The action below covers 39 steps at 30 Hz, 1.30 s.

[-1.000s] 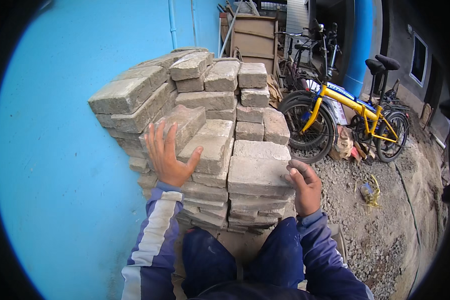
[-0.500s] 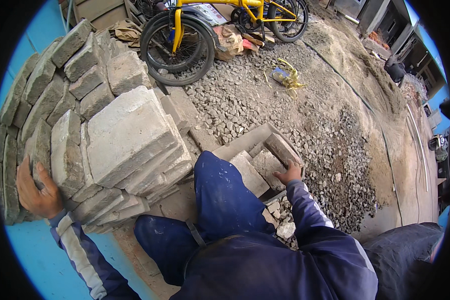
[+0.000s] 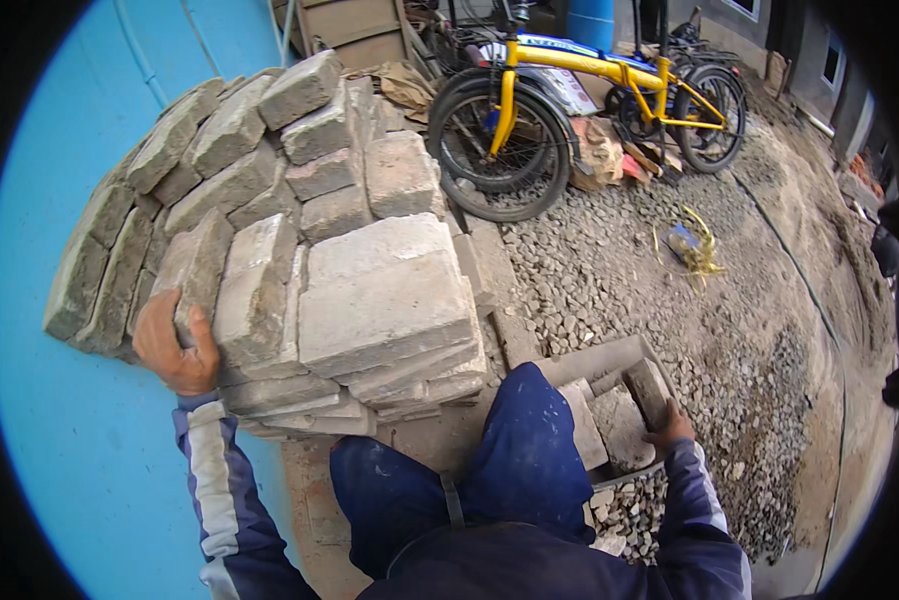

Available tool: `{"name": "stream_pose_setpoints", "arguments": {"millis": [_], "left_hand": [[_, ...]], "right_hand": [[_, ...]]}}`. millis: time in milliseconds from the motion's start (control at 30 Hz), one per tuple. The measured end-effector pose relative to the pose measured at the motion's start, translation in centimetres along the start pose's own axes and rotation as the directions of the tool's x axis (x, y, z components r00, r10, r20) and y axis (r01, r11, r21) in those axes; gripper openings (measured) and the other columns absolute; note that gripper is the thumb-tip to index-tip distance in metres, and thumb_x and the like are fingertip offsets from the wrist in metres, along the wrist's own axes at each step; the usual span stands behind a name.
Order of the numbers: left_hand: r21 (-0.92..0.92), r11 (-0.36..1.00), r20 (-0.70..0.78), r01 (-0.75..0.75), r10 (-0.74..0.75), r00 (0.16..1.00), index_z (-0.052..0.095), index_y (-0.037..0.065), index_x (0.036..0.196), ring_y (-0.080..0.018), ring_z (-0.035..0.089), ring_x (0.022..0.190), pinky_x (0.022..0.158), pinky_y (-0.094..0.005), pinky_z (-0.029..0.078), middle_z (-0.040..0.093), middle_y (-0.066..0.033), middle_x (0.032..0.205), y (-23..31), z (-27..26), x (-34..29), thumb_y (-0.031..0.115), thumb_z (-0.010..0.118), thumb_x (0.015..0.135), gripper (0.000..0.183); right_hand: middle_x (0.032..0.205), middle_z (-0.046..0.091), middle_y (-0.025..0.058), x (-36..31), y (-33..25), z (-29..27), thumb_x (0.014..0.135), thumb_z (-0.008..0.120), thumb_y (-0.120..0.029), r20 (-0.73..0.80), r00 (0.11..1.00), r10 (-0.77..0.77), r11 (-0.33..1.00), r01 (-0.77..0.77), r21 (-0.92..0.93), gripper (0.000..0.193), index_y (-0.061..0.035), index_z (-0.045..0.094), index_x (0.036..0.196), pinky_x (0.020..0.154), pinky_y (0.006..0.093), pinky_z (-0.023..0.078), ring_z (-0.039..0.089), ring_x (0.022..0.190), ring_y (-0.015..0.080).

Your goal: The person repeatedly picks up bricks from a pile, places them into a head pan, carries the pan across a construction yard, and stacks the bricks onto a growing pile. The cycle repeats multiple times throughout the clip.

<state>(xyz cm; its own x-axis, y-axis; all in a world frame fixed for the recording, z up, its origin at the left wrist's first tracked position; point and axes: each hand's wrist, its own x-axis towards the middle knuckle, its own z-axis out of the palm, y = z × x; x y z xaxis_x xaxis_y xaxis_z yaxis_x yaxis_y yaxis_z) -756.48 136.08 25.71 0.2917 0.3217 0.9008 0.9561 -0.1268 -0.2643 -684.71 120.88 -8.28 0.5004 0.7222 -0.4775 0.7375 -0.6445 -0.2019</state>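
A large stack of grey bricks (image 3: 390, 310) rises at my left, against a blue wall. My left hand (image 3: 177, 345) grips the near end of a brick (image 3: 196, 262) on the stack's left part, thumb on one side and fingers on the other. At the right, a shallow grey tray (image 3: 622, 352) holds several bricks. My right hand (image 3: 674, 428) is wrapped round the near end of the tray's rightmost brick (image 3: 649, 391); some of its fingers are hidden. A broader brick (image 3: 622, 428) lies beside that one.
My knees, in blue trousers (image 3: 520, 440), are between stack and tray. Loose gravel (image 3: 570, 270) surrounds the tray. Beyond stands a yellow bicycle (image 3: 590, 62), with a tangle of yellow strapping (image 3: 705, 250) on the gravel. A dark hose (image 3: 810, 285) runs along the right.
The view has turned left, so everything sits further right and lower. My right hand's fingers, spread at the brick's end before, have closed round it. My left hand stays at the stack.
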Motion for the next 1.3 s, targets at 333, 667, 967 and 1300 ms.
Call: {"name": "stream_pose_setpoints", "arguments": {"millis": [333,667,967,1300], "left_hand": [[-0.063,0.997,-0.006,0.037,-0.038,0.999,0.068,0.002,0.104,-0.0353,0.063,0.101,0.092,-0.0427,0.042,0.068,-0.0160,0.105,-0.7,-2.0,1.1,0.032,0.069,0.081,0.038],[-0.065,0.998,0.011,0.025,-0.024,1.000,0.068,0.004,0.104,-0.0332,0.062,0.096,0.088,-0.0427,0.042,0.068,-0.0138,0.102,-1.2,-1.9,1.0,0.031,0.071,0.076,0.039],[-0.041,0.999,0.025,0.031,-0.030,0.999,0.068,0.006,0.104,-0.0301,0.061,0.094,0.088,-0.0418,0.041,0.066,-0.0097,0.101,-0.9,-2.0,1.2,0.032,0.073,0.072,0.041],[-0.115,0.991,0.061,0.069,-0.063,0.996,0.068,0.006,0.110,-0.0318,0.060,0.103,0.093,-0.0432,0.040,0.067,-0.0116,0.108,-1.0,-2.7,0.9,0.042,0.070,0.083,0.044]], "right_hand": [[0.123,0.065,0.0269,4.7,3.3,-1.1,0.052,0.095,-0.036,0.119,0.963,-0.244,0.968,0.250,-0.035,0.132,0.0037,0.020,0.154,0.099,0.0387,0.052,0.065,0.115,0.0353],[0.128,0.063,0.0239,7.3,2.8,-3.6,0.064,0.087,-0.028,-0.069,0.986,-0.154,0.893,0.168,0.417,0.093,0.0118,0.047,0.138,0.101,0.0394,0.049,0.063,0.116,0.0306],[0.118,0.067,0.0159,3.9,2.2,-2.7,0.083,0.069,-0.035,-0.137,0.990,0.030,0.228,0.126,0.965,0.060,0.0044,0.059,0.127,0.080,0.0375,0.056,0.066,0.097,0.0235],[0.130,0.060,0.0182,-15.1,-26.6,-14.3,0.094,0.050,-0.043,-0.380,0.767,-0.517,-0.434,0.147,0.889,0.061,0.0004,0.048,0.137,0.085,0.0538,0.058,0.065,0.110,0.0339]]}}
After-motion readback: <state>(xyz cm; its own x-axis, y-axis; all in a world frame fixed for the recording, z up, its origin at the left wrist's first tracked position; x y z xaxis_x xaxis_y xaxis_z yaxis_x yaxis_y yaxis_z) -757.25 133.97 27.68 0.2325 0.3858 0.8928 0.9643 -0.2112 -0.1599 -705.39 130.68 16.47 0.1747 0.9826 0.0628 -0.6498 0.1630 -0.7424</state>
